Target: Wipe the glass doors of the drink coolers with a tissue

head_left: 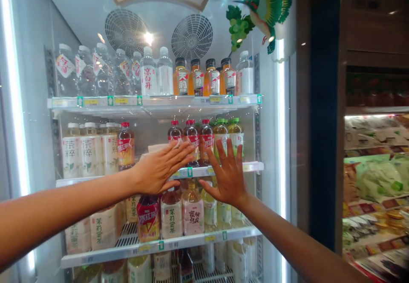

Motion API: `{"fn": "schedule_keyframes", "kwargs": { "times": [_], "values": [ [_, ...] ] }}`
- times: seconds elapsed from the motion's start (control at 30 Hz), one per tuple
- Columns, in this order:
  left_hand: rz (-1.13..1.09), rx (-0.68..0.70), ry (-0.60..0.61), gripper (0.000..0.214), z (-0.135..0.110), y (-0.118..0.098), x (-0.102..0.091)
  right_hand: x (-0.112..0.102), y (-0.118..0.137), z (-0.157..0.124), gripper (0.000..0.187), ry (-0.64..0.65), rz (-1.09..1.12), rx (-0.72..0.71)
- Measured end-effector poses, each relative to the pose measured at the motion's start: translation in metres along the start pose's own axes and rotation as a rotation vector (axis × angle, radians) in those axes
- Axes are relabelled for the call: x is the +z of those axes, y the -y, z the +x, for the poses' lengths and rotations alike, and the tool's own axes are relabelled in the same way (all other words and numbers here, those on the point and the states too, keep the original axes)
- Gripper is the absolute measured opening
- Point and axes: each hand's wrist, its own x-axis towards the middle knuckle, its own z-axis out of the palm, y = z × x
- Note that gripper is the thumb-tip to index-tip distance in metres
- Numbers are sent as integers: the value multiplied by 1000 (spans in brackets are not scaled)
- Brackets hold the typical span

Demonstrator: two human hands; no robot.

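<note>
Our left grip (158, 170) is flat, fingers close together; our right grip (229, 178) is spread; beyond both, red-capped bottles (191, 135) stand on the middle shelf (254, 167) of a lit cooler (270, 130); above our grips, round vents (191, 38); below, tea bottles (193, 215); rightward, stocked display shelves (377, 109).

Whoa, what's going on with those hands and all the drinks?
Someone is at a lit drinks cabinet. The left hand is out flat, with something pale showing behind it; I can't tell if it's held. The right hand is spread wide open. Bottles stand on the shelves beyond, and neither hand grips one.
</note>
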Motion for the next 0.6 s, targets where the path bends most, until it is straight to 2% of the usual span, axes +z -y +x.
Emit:
{"fn": "schedule_keyframes", "kwargs": {
  "times": [0.03, 0.07, 0.13, 0.2, 0.23, 0.33, 0.37, 0.4, 0.47, 0.53, 0.6],
  "values": [
    [-9, 16, -7, 66, -1, 4, -4, 0, 0, 0, 98, -1, 1, -2],
    [-3, -25, -42, 64, -1, 11, -7, -1, 0, 0, 97, -3, 2, -2],
    [33, -222, -142, 70, -3, 19, -13, -1, 0, 0, 97, -5, 5, -3],
    [52, -361, -177, 85, -10, 15, -12, -1, 0, 0, 97, -5, 6, -4],
    [43, -347, -147, 90, -16, 8, -10, -1, 0, -1, 97, -5, 7, -4],
    [-4, -78, 22, 85, -39, -7, -6, 0, 0, -2, 97, -2, 7, 2],
    [-3, -40, 40, 85, -45, -5, -7, 0, 0, -2, 96, -3, 7, 3],
    [11, -63, 21, 86, -50, -1, -9, 0, 0, -2, 96, -3, 6, 4],
    [69, -248, -94, 92, -57, 10, -14, 0, 0, -2, 96, -4, 4, 6],
    [112, -402, -182, 97, -63, 11, -15, 1, 0, -2, 97, 1, -1, 6],
    [101, -368, -128, 100, -72, -2, -11, 2, -1, -2, 99, 8, -10, 7]
  ]
}}
